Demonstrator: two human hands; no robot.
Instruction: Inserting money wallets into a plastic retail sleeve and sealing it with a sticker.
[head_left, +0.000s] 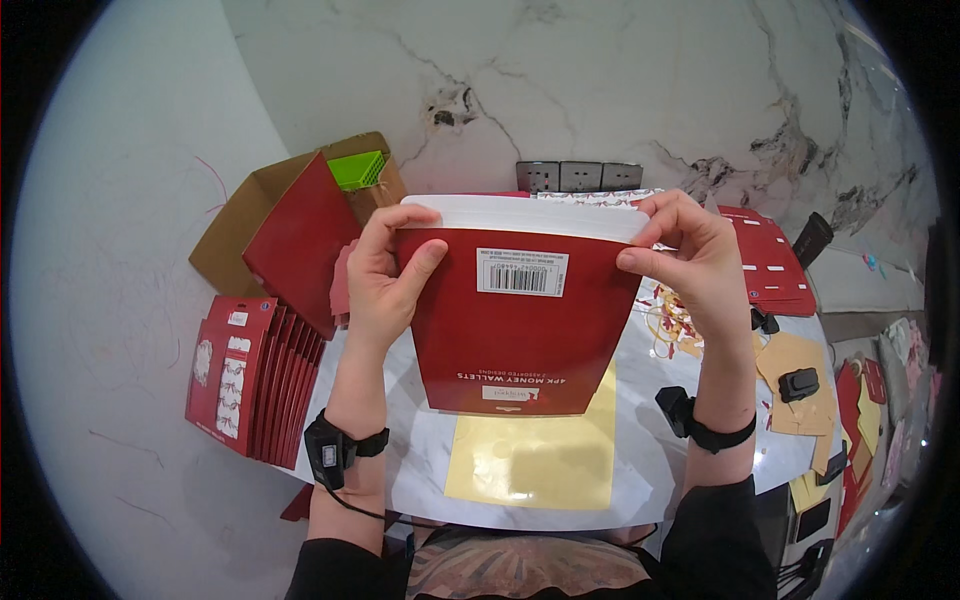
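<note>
A red cardboard pack hangs tilted above the table, held at its two upper corners. White card or paper edges stick out along its top. On its face are a barcode label and upside-down printing. My left hand pinches the upper left corner, thumb in front. At the upper right corner, my right hand grips the pack and the white edge between thumb and fingers. Below the pack, a yellow sheet lies on the marble-patterned table; the pack covers its far part.
Several red packs stand in a row at the left. Behind them is a cardboard box with a green plastic basket. Cords and small tags, red cards and tan paper pieces lie right. Sockets line the wall.
</note>
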